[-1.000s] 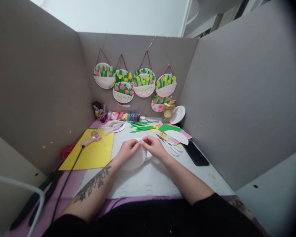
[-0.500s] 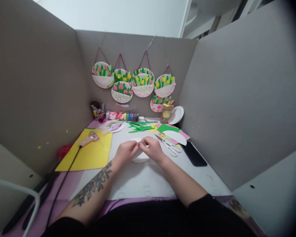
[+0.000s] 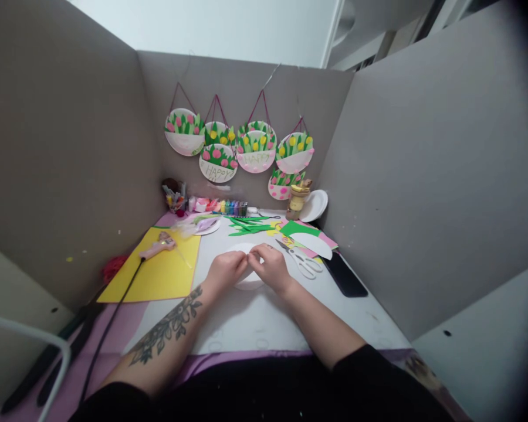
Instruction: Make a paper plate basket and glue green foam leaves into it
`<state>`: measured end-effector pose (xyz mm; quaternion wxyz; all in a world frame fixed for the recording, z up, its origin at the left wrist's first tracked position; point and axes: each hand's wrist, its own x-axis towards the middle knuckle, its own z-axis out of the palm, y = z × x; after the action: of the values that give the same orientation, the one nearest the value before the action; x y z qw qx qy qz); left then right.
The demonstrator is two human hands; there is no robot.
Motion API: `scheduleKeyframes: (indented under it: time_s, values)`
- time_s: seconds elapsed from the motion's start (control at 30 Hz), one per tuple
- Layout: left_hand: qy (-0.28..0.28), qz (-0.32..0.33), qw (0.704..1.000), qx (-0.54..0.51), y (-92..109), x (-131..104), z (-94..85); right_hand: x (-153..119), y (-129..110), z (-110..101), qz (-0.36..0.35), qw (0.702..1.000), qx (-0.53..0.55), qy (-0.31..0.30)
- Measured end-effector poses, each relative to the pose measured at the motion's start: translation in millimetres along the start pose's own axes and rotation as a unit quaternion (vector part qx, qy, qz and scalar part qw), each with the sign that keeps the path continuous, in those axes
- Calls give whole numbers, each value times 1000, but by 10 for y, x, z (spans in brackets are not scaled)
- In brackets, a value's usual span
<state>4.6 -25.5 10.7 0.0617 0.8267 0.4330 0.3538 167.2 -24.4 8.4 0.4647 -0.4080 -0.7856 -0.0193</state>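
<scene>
Grey panels are closing in three sides: the left panel (image 3: 61, 146) and the right panel (image 3: 431, 152) are flaring toward the viewer, and the back panel (image 3: 328, 97) is joining them. Small pale flecks are dotting both sides. Above, a pale wall (image 3: 211, 26) is catching soft, cool light, while white trim (image 3: 333, 35) is edging it. Beyond, a dimmer area is blurring. Below, a purple cloth (image 3: 198, 362) is showing around a white sheet (image 3: 264, 322).
</scene>
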Motion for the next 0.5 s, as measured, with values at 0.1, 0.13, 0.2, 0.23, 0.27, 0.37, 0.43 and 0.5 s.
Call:
scheduleKeyframes:
  time_s: [0.1,0.13,0.2,0.23,0.27,0.37,0.43,0.5]
  values:
    - [-3,3,1000,11,1,-8,8,-1,-6,2,-17,999,-38,-8]
    - [-3,3,1000,13,1,-9,9,-1,-9,5,-17,999,-43,-5]
    - [1,2,1000,14,1,-9,10,1,-12,10,-8,999,-33,0]
    - [3,0,1000,14,0,-9,10,3,-10,11,-2,1000,-18,0]
    - [3,-3,1000,15,1,-8,10,5,-5,11,5,1000,2,-3]
    - [3,-17,1000,10,3,-9,13,5,19,7,37,997,65,-9]
    - [6,-22,1000,3,2,-13,19,0,31,7,60,994,86,-8]
    - [11,-24,1000,-5,-3,-18,30,-5,31,13,73,993,91,-9]
